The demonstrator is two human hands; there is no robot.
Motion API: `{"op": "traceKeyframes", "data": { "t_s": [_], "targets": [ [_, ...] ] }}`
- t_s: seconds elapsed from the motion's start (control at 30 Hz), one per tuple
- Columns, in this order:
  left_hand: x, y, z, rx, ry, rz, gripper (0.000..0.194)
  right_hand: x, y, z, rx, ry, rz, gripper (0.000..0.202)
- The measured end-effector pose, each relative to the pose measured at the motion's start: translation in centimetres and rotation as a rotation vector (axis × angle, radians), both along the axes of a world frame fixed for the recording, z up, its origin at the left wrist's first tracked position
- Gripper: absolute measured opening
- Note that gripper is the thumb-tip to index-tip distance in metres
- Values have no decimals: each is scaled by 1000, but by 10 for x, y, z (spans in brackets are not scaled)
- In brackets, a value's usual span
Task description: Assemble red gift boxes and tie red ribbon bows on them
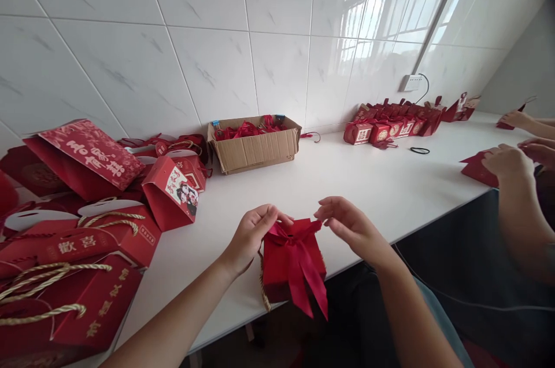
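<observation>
A red gift box (275,267) with a red ribbon bow (297,243) on top stands at the table's front edge, the ribbon tails hanging down its front. A gold twisted cord (262,284) hangs along its left side. My left hand (255,232) is at the box's upper left, thumb and fingers closed on the bow's left loop. On the other side, my right hand (353,229) is beside the bow's right loop, its fingers apart and nothing visibly gripped.
Red gift boxes (104,235) with cords are heaped at the left. A cardboard box (260,151) of red ribbons stands by the wall. Small red boxes (390,128) and a black loop (420,150) lie farther right. Other people's hands (509,162) work at the right edge.
</observation>
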State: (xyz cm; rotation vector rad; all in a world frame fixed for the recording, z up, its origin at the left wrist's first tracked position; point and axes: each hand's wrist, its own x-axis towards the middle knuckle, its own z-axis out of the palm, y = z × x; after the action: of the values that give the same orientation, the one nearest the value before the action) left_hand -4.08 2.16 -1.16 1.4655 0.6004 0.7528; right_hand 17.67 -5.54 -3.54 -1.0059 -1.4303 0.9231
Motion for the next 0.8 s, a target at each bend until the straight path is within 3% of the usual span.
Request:
{"op": "traceKeyframes", "data": {
  "t_s": [0.13,0.23,0.33,0.47,0.53,0.57,0.63,0.67,0.73,0.8],
  "targets": [
    [1,2,-5,-97,-122,55,41,10,-8,-10,-51,-304,213,109],
    [4,4,-9,-136,-228,137,40,-2,-10,-17,-144,-387,274,134],
    [6,9,-13,-179,-290,234,38,-20,-10,-17,-161,-314,302,140],
    [7,18,-19,-196,-282,374,32,-19,-3,-17,-111,-237,278,124],
    [6,22,-22,-171,-266,438,31,-5,6,-22,-136,-269,57,119],
    [5,24,-23,-152,-255,466,32,4,11,-26,-169,-303,-155,117],
    [5,26,-25,-106,-229,513,36,20,22,-37,-277,-415,-744,120],
    [5,26,-26,-83,-215,526,38,27,26,-43,-333,-498,-930,121],
    [6,25,-28,-42,-177,525,40,35,30,-53,-441,-675,-1012,113],
    [8,24,-31,17,-105,511,38,36,31,-59,-505,-831,-876,94]
  ]
}}
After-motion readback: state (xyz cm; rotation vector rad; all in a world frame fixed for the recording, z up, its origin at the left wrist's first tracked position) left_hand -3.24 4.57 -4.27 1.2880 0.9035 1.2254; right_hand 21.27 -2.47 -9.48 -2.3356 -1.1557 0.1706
